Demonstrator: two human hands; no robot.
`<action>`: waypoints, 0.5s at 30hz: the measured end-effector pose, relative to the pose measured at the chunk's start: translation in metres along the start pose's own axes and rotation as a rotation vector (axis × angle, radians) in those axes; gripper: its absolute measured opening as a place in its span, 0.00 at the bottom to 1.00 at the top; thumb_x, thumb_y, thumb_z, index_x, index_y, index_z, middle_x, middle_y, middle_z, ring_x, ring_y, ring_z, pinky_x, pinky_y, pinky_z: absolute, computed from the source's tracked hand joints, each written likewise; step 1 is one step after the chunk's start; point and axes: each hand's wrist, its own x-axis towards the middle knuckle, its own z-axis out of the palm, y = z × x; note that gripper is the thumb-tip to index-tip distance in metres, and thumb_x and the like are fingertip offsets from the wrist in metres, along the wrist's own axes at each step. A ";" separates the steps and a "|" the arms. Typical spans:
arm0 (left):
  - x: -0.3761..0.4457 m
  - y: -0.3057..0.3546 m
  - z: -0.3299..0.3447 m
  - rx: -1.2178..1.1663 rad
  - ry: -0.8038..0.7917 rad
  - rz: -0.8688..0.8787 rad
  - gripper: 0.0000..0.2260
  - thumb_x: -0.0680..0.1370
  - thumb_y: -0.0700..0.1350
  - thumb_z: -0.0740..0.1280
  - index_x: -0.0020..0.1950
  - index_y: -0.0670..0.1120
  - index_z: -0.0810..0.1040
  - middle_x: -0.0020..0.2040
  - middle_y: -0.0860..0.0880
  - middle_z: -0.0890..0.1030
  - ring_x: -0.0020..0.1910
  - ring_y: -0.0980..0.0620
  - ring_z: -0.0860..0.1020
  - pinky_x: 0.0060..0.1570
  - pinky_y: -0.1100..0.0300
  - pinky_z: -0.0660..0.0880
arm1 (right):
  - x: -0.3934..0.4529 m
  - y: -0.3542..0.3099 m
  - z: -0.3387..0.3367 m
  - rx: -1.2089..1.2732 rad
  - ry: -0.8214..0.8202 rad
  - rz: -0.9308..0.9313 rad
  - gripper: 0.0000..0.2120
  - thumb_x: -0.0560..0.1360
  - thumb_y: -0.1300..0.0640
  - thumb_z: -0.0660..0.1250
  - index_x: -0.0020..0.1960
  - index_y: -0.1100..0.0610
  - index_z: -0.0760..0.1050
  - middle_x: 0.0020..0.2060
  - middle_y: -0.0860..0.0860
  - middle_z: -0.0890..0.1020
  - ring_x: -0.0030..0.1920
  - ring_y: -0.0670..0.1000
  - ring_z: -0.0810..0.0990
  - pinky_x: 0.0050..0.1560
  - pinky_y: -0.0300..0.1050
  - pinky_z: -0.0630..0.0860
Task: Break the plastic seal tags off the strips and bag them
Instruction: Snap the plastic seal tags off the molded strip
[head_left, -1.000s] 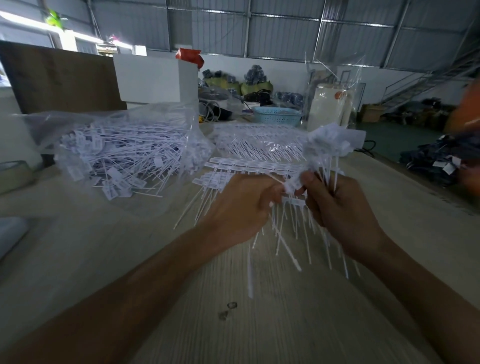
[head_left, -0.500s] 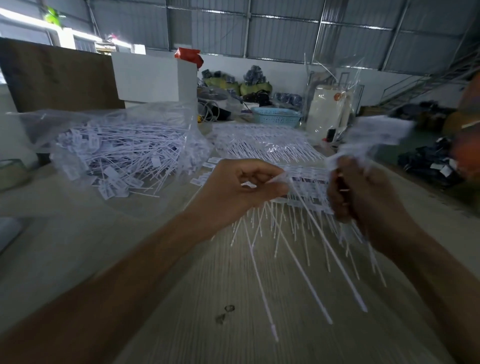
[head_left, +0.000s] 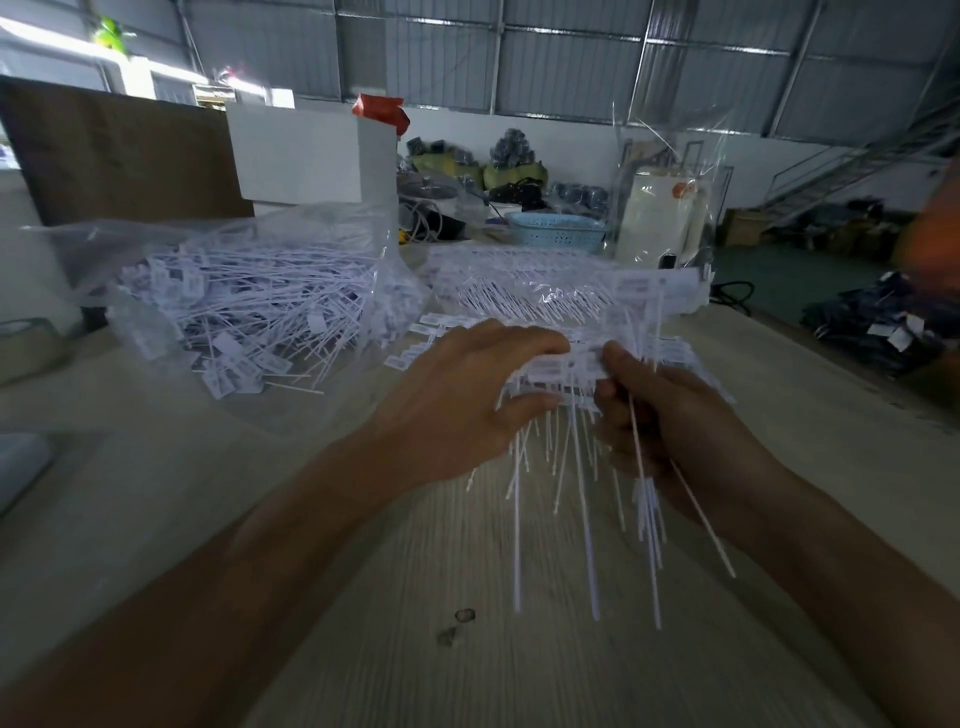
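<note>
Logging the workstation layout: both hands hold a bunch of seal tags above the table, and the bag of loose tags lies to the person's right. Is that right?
Not quite. In the head view the clear bag of loose tags lies to the person's left, not right. The rest stands: the left hand and right hand both hold the bunch of seal tags above the table.

No legible text, brand, number or sign. Dark printed marks on flags of white seal tags (head_left: 563, 366) held in both hands: blurred, unreadable. Same marks on loose tags in clear bag (head_left: 244, 291) at left: too small to read. Tags on strips (head_left: 524, 291) behind hands: print present, not decipherable. Orange round mark on white container (head_left: 660, 218) at back: no characters discernible.
</note>
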 end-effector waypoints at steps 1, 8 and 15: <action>-0.001 0.000 0.000 0.071 0.029 0.038 0.16 0.78 0.50 0.70 0.65 0.49 0.77 0.56 0.49 0.82 0.54 0.50 0.77 0.55 0.55 0.73 | 0.000 0.002 0.001 0.025 -0.036 0.016 0.17 0.72 0.42 0.69 0.37 0.55 0.73 0.29 0.50 0.67 0.24 0.46 0.62 0.22 0.38 0.57; 0.002 0.006 0.003 -0.267 -0.043 -0.033 0.09 0.82 0.41 0.64 0.50 0.41 0.83 0.38 0.52 0.83 0.36 0.56 0.80 0.40 0.65 0.75 | -0.005 -0.004 -0.006 -0.746 0.032 -0.554 0.13 0.82 0.48 0.61 0.41 0.51 0.70 0.28 0.43 0.72 0.28 0.41 0.71 0.31 0.31 0.65; -0.003 -0.003 -0.004 -0.882 -0.221 -0.135 0.11 0.82 0.41 0.64 0.49 0.37 0.82 0.39 0.42 0.84 0.33 0.50 0.79 0.34 0.59 0.76 | 0.005 -0.014 -0.047 -1.127 0.326 -0.663 0.15 0.84 0.51 0.56 0.48 0.58 0.75 0.30 0.41 0.70 0.27 0.41 0.71 0.32 0.34 0.67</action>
